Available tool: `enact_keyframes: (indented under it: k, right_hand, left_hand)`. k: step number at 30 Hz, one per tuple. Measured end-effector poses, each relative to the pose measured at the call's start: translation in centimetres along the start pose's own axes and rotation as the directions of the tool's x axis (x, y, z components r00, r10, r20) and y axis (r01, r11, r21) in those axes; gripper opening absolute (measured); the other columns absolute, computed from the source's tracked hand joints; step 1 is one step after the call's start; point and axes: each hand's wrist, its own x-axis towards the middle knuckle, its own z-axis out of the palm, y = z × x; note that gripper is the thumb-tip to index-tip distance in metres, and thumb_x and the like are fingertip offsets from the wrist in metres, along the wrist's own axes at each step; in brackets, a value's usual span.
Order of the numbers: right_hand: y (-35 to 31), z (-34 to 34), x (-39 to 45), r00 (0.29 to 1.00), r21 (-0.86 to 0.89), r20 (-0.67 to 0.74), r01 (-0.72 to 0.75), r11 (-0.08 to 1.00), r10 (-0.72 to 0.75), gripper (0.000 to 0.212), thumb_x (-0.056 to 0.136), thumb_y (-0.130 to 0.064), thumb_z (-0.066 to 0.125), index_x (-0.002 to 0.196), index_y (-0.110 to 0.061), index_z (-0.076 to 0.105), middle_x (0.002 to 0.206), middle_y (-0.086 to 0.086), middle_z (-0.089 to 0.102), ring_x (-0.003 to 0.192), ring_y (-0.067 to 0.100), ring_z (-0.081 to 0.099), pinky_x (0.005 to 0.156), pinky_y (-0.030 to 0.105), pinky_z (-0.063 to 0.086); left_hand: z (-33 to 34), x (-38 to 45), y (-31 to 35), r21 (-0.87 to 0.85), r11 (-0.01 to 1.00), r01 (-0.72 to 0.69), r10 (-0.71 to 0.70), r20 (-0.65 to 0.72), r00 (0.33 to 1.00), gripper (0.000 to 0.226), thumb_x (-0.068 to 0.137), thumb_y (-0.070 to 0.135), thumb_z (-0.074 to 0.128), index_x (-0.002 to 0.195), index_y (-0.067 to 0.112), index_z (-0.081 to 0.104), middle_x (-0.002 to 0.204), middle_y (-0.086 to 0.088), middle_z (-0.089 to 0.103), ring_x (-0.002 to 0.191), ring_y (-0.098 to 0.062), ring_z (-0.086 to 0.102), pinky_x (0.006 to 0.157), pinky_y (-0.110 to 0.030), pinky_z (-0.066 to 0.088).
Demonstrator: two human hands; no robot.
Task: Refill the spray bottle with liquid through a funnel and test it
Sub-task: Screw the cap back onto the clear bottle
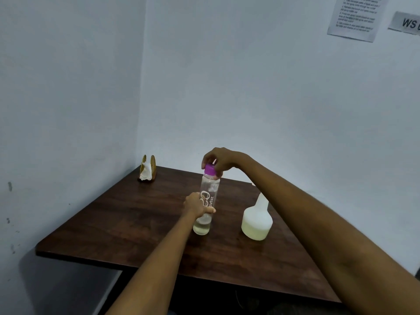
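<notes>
Setting: a dark wooden worktop stood in the corner of a pale-walled room, seen from the head view.
Clear bottle: a tall clear bottle with white lettering stood upright near the middle of the worktop, with a low level of pale liquid at its bottom.
Cap: a purple cap sat on top of the clear bottle.
Left hand: the left hand wrapped its fingers round the middle of the clear bottle, so its grip was closed on the bottle body.
Right hand: the right hand reached over from above, its fingertips curled round the purple cap, so its grip was closed on the cap.
Spray bottle: a white translucent spray bottle stood upright just to the right of the clear bottle, apart from it, with pale yellowish liquid filling its lower part; the right forearm crossed in front of its neck and hid the top, so I could not tell whether a spray head was fitted.
Napkin holder: a gold napkin holder with white napkins stood at the far left corner of the worktop, well apart from both bottles.
Wall: 1 printed sheet and 1 sign reading "WS" hung at the upper right; the small print was too blurred to read.
</notes>
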Motion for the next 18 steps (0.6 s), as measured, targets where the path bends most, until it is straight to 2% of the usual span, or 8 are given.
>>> enact_keyframes:
  k: [4,7,10,12,14,16,18]
  right_hand:
    - [-0.36,-0.44,-0.46,0.999,-0.008,-0.014,0.041,0.999,-0.041,0.045,0.067,0.011,0.070,0.107,-0.011,0.067,0.121,0.010,0.062,0.104,0.024,0.055,0.075,0.027,0.045]
    - [-0.31,-0.15,-0.63,0.999,0.000,0.014,0.034,0.999,-0.034,0.046,0.069,0.010,0.071,0.110,-0.011,0.067,0.121,0.010,0.062,0.101,0.024,0.054,0.064,0.020,0.046]
    - [-0.41,0.33,-0.41,0.999,-0.045,0.005,0.041,0.998,-0.041,0.043,0.072,0.006,0.071,0.111,-0.011,0.067,0.112,0.009,0.061,0.088,0.019,0.053,0.055,0.014,0.043]
    - [-0.65,0.40,-0.33,1.000,-0.058,0.006,0.017,0.998,-0.017,0.037,0.076,0.002,0.069,0.112,-0.010,0.067,0.101,0.007,0.056,0.071,0.015,0.054,0.050,0.012,0.044]
    - [-0.77,0.39,-0.24,1.000,-0.057,0.008,-0.011,0.998,0.012,0.035,0.078,-0.005,0.070,0.113,-0.007,0.065,0.098,0.008,0.055,0.070,0.020,0.057,0.052,0.015,0.048]
    - [-0.85,0.40,-0.18,0.998,-0.038,0.006,-0.056,0.998,0.056,0.041,0.078,-0.016,0.075,0.116,-0.005,0.062,0.099,0.009,0.055,0.072,0.026,0.061,0.055,0.021,0.051]
    - [-0.95,0.48,-0.15,0.996,-0.042,-0.003,-0.091,0.995,0.091,0.051,0.075,-0.028,0.078,0.117,-0.003,0.059,0.097,0.010,0.057,0.060,0.025,0.062,0.056,0.022,0.051]
  left_hand:
    - [-0.02,-0.07,-0.08,-0.007,1.000,0.003,-0.003,-0.002,1.000,0.054,0.069,0.028,0.082,0.111,0.001,0.061,0.114,-0.014,0.065,0.107,-0.028,0.061,0.086,-0.031,0.046]
    - [0.11,-0.16,-0.11,-0.002,1.000,0.002,-0.002,-0.005,1.000,0.056,0.068,0.029,0.083,0.111,0.002,0.060,0.114,-0.014,0.065,0.107,-0.028,0.061,0.087,-0.033,0.047]
    - [0.20,-0.08,-0.17,-0.008,1.000,-0.004,0.004,-0.008,1.000,0.055,0.067,0.029,0.084,0.109,0.002,0.061,0.112,-0.015,0.066,0.106,-0.028,0.061,0.087,-0.033,0.047]
    - [0.23,-0.08,-0.18,-0.018,1.000,-0.004,0.004,-0.011,1.000,0.053,0.067,0.028,0.084,0.107,0.002,0.062,0.110,-0.014,0.067,0.104,-0.028,0.062,0.085,-0.031,0.047]
    - [0.28,-0.04,-0.20,-0.023,1.000,-0.008,0.008,-0.013,1.000,0.051,0.067,0.028,0.084,0.105,0.001,0.063,0.108,-0.014,0.068,0.103,-0.028,0.062,0.083,-0.030,0.046]
    - [0.25,-0.07,-0.21,-0.025,1.000,-0.011,0.011,-0.008,1.000,0.051,0.067,0.028,0.084,0.105,0.002,0.063,0.108,-0.014,0.068,0.102,-0.028,0.063,0.083,-0.030,0.046]
    - [0.16,-0.11,-0.16,-0.016,1.000,-0.016,0.016,0.001,1.000,0.052,0.067,0.028,0.084,0.106,0.002,0.062,0.108,-0.013,0.067,0.103,-0.027,0.062,0.083,-0.030,0.046]
